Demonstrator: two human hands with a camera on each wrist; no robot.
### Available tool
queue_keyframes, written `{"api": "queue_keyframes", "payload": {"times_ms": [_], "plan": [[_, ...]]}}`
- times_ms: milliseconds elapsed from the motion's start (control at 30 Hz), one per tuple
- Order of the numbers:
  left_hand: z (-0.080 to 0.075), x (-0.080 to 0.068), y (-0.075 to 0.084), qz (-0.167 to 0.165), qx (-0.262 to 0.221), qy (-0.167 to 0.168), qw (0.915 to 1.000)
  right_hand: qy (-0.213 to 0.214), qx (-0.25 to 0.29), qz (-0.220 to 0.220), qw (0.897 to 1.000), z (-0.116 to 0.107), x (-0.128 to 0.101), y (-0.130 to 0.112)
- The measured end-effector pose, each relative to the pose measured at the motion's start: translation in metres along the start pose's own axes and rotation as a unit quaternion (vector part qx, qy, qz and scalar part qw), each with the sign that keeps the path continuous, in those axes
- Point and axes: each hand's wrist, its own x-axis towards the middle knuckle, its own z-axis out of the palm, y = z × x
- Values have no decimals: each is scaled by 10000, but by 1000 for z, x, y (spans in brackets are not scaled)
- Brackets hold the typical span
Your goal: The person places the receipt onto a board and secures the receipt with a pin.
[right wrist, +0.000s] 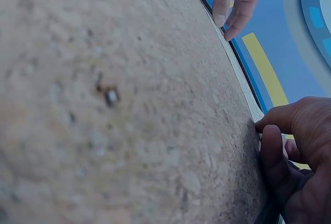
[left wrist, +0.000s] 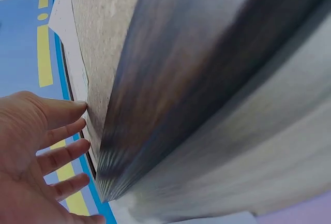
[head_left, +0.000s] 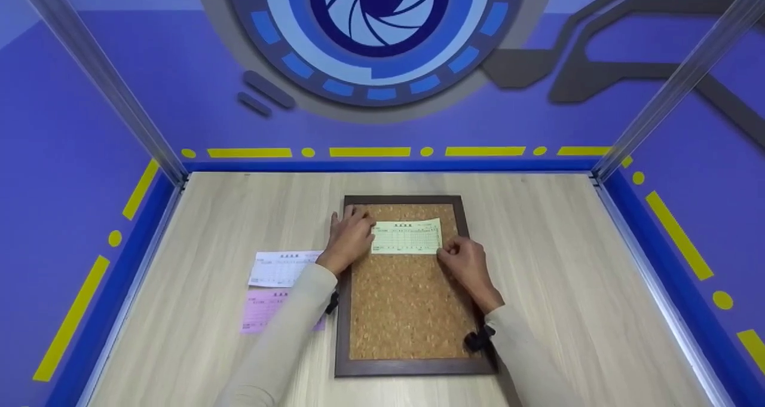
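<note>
A pale green printed slip [head_left: 406, 237] lies across the upper part of a cork board [head_left: 412, 311] with a dark brown frame. At the slip's left edge is my left hand [head_left: 351, 235]; in the left wrist view its fingers [left wrist: 70, 159] are spread and fairly straight, with the thumb touching the paper's edge. My right hand [head_left: 467, 262] pinches the lower right corner of the slip between thumb and forefinger. The right wrist view has that hand [right wrist: 305, 157] low over the cork, its other fingers curled.
Left of the board, a white printed slip [head_left: 275, 269] and a pink one [head_left: 257, 312] lie on the wood-grain table [head_left: 597, 311], partly covered by the left forearm. Blue panels with yellow markings [head_left: 370, 152] stand around the table's back and sides.
</note>
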Motion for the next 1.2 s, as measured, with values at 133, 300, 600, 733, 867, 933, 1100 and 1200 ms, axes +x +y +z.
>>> {"api": "queue_keyframes", "payload": {"times_ms": [133, 300, 600, 733, 867, 933, 1100, 1200], "plan": [[3, -5, -3, -189, -376, 34, 9991, -35, -53, 46, 10000, 1, -2, -1], [5, -11, -9, -160, -1025, 110, 9945, -20, -82, 76, 9999, 1, -3, -3], [0, -19, -21, 30, -1778, -172, 9839, -33, 14, 132, 9999, 1, -1, -1], [3, -20, -27, 155, -1857, -384, 9817, -41, 54, 179, 9998, 0, -1, 0], [5, -20, -32, 247, -1838, -547, 9811, -16, 37, 202, 9998, 0, -1, 1], [6, -20, -34, 290, -1826, -599, 9809, -4, 12, 188, 9998, 0, 0, 1], [7, -21, -38, 382, -1771, -693, 9810, -27, 50, 180, 9998, 0, -1, 0], [9, -21, -40, 410, -1780, -703, 9807, -47, 103, 190, 9998, 0, -1, -1]]}}
